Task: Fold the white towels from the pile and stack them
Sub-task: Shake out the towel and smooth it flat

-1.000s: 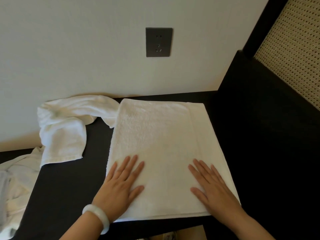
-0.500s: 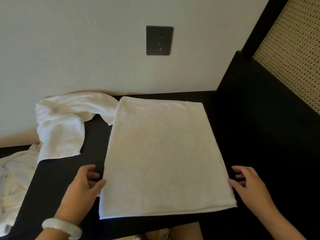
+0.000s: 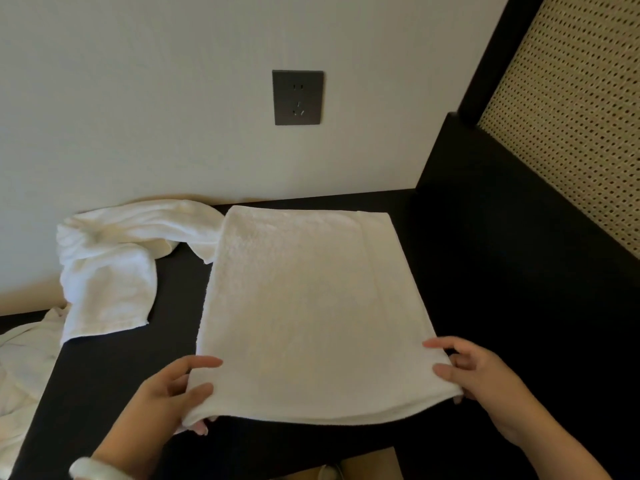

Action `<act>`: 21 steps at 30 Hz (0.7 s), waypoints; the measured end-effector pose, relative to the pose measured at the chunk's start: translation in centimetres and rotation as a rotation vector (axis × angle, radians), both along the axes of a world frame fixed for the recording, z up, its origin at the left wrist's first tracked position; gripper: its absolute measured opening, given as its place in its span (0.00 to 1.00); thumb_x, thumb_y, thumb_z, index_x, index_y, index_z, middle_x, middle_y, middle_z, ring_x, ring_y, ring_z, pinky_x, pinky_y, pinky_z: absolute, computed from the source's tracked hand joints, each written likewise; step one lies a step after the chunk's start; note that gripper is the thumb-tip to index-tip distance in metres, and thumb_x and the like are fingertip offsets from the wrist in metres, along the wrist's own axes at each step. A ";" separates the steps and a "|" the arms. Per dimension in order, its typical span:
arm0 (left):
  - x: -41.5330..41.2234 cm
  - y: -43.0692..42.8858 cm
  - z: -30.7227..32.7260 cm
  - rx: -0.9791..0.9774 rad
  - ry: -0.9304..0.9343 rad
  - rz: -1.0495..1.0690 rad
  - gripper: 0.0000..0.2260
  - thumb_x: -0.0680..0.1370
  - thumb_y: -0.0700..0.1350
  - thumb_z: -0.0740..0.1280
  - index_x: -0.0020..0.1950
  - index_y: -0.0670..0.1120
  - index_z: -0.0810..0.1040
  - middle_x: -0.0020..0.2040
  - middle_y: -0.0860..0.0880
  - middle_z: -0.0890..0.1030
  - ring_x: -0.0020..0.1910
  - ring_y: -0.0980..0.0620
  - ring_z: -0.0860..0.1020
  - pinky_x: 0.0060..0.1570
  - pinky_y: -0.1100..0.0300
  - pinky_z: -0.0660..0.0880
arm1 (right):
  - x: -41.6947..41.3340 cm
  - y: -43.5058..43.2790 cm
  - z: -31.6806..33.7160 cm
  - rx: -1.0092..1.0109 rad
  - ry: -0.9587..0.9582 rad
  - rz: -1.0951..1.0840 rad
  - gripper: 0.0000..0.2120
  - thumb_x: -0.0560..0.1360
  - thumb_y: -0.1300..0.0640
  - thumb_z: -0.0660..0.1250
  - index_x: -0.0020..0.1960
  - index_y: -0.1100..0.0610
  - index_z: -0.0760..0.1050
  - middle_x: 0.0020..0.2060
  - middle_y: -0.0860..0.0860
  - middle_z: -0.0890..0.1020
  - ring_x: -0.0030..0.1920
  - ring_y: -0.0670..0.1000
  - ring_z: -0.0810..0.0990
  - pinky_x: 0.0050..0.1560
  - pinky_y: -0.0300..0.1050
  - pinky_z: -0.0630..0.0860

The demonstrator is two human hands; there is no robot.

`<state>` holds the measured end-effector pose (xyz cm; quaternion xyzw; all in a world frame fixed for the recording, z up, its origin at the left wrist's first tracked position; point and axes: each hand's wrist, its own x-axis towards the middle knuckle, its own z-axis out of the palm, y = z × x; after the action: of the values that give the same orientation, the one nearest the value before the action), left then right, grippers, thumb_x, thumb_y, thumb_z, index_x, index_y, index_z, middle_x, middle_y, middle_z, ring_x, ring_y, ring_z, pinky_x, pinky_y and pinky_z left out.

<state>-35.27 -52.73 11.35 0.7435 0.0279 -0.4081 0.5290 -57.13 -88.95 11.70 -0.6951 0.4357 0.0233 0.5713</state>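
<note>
A folded white towel (image 3: pixel 304 306) lies flat on the black table (image 3: pixel 114 372), its far edge near the wall. My left hand (image 3: pixel 166 396) pinches its near left corner, thumb on top and fingers under the cloth. My right hand (image 3: pixel 474 372) grips the near right corner the same way. The near edge is lifted slightly off the table. An unfolded white towel (image 3: pixel 110 268) lies crumpled at the back left, one end touching the folded towel's far left corner.
More white cloth (image 3: pixel 24 372) hangs at the far left edge of the table. A dark wall socket (image 3: pixel 298 97) sits above the towel. A black raised side panel (image 3: pixel 519 237) and a woven screen (image 3: pixel 571 126) bound the right.
My hands slid off the towel's top, moved out to its sides, and now hold the two near corners. The near edge has risen a little.
</note>
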 end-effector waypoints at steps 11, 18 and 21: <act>8.7 -6.4 2.5 -0.522 0.062 0.368 0.19 0.76 0.37 0.68 0.66 0.35 0.73 0.57 0.38 0.82 0.56 0.42 0.82 0.54 0.51 0.81 | 11.0 -3.9 2.1 0.509 -0.570 -0.486 0.21 0.70 0.63 0.71 0.63 0.64 0.77 0.56 0.61 0.83 0.52 0.56 0.85 0.47 0.48 0.83; 11.2 -12.4 -0.4 0.393 -1.063 -0.552 0.30 0.82 0.56 0.59 0.81 0.53 0.50 0.81 0.51 0.52 0.79 0.49 0.51 0.76 0.51 0.51 | 19.2 -1.8 -3.3 -0.990 0.010 0.440 0.33 0.81 0.46 0.60 0.80 0.43 0.47 0.80 0.45 0.53 0.79 0.48 0.50 0.75 0.45 0.44; 11.6 -13.0 -2.4 0.662 -1.043 -0.847 0.29 0.83 0.60 0.47 0.79 0.57 0.36 0.79 0.53 0.34 0.77 0.48 0.34 0.76 0.42 0.39 | 20.3 -1.3 -5.7 -1.032 0.181 0.658 0.30 0.82 0.41 0.50 0.80 0.44 0.41 0.80 0.46 0.44 0.79 0.47 0.39 0.76 0.49 0.34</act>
<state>-23.65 -65.68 8.95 0.9081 -0.3937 -0.1415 0.0199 -36.78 -90.24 6.02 -0.9751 0.2003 0.0431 0.0851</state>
